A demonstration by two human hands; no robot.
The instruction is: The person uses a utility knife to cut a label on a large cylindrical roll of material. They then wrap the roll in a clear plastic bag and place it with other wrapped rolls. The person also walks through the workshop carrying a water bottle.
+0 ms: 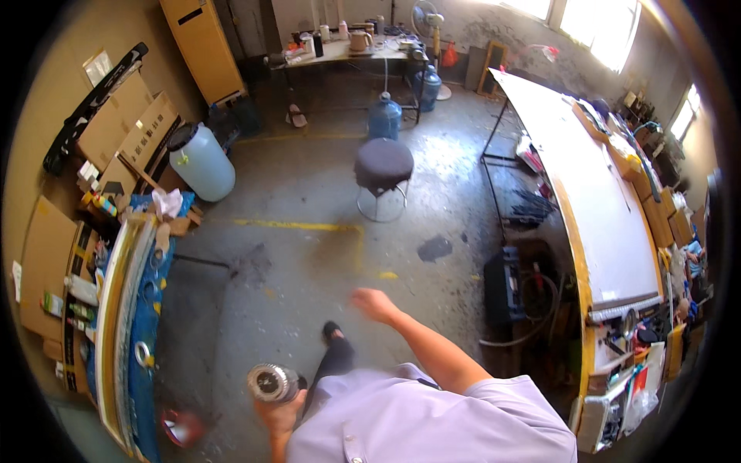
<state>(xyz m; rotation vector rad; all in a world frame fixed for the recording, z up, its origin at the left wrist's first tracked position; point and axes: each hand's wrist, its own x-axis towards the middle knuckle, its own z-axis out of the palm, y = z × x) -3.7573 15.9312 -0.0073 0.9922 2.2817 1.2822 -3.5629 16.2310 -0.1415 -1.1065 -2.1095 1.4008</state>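
Low in the picture, my left hand (281,412) is wrapped round a round, ridged, silvery-clear cup (267,383). Its top faces up and something dark shows inside; what that is I cannot make out. My right hand (374,304) is held out over the floor at the middle, touching nothing that I can see. Its fingers are smeared by motion. One foot in a dark shoe (332,332) shows on the floor between my hands.
A dark round stool (384,166) stands ahead. At right runs a long white-topped table (594,201) with tools along it. A blue barrel (204,166) and a blue-covered bench (150,324) are at left. A cluttered desk (336,52) and water bottles (384,117) stand at the back.
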